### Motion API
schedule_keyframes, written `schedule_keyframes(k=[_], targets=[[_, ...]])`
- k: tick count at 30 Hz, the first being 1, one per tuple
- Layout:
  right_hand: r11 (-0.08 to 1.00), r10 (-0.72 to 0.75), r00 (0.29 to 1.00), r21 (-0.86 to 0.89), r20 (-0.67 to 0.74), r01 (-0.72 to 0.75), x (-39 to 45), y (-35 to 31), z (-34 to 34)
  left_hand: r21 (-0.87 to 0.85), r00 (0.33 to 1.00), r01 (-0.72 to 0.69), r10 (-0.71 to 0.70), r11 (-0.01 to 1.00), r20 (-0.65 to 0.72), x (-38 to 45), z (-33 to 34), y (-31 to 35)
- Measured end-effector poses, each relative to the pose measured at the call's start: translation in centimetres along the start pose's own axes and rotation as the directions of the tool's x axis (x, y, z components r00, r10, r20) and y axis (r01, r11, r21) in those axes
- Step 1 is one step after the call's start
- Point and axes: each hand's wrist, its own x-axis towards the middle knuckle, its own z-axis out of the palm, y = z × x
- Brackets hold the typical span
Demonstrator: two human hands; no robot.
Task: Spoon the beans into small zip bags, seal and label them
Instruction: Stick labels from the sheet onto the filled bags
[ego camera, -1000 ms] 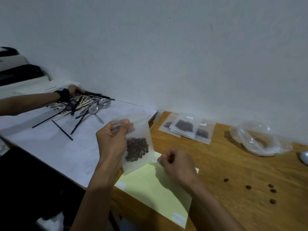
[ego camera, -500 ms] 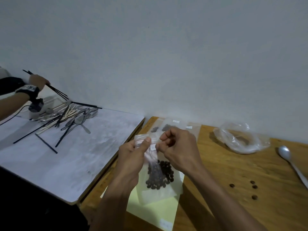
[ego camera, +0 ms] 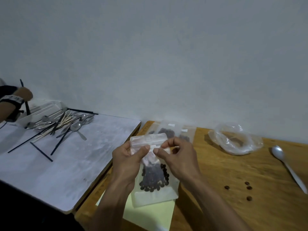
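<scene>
Table (ego camera: 233, 189) of wood bears a yellow sheet (ego camera: 150, 214) at 6 o'clock. Above it hangs a zip bag (ego camera: 155, 194) with dark beans (ego camera: 154, 179) pooled low. Left hand (ego camera: 126, 161) and right hand (ego camera: 178, 157) pinch its top edge between thumb and curled fingers. Filled bags (ego camera: 168, 130) lie at 12 o'clock, a crumpled plastic bag (ego camera: 236, 139) at 2, a spoon (ego camera: 286, 164) at 3, and loose beans (ego camera: 246, 189) at 4.

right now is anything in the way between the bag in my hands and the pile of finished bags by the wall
Nothing visible blocks it. Both hands, left and right, pinch the top of the bean bag, and the finished bags lie just behind it on bare wooden table. The spoon and loose beans lie off to the right.
</scene>
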Motion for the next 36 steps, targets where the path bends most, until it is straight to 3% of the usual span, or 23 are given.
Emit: schedule_keyframes(k=[3,6,13,17,24,31,36], targets=[[0.994,-0.061,0.994,-0.087,0.096,0.069,-0.8,0.7,-0.7,-0.029,0.999,0.017,-0.018,0.999,-0.044,0.9,0.0,0.2],[0.997,-0.048,0.988,-0.055,0.145,0.056,-0.9,1.7,-1.1,-0.017,0.999,0.027,-0.028,0.999,-0.043,2.2,0.3,0.3],[0.978,0.102,0.99,0.192,-0.1,-0.082,3.6,3.5,-1.5,0.227,0.99,0.047,-0.077,0.973,0.122,3.8,2.1,-0.6],[0.972,0.172,0.964,0.196,-0.201,-0.133,7.6,4.1,-1.2,0.409,0.983,-0.088,0.014,0.908,0.18,6.8,4.1,-0.8],[0.981,0.091,0.984,-0.154,-0.153,-0.115,15.1,5.4,-0.6,0.633,0.964,-0.215,0.059,0.743,0.258,14.2,7.7,-1.3],[0.81,0.128,0.988,-0.567,-0.081,-0.151,17.1,8.3,0.9,0.761,0.956,-0.239,0.009,0.603,0.294,17.0,8.7,-5.1],[0.747,0.132,0.99,-0.651,-0.059,-0.138,16.8,8.5,0.8,0.773,0.942,-0.29,0.024,0.564,0.335,17.2,8.7,-5.9]])
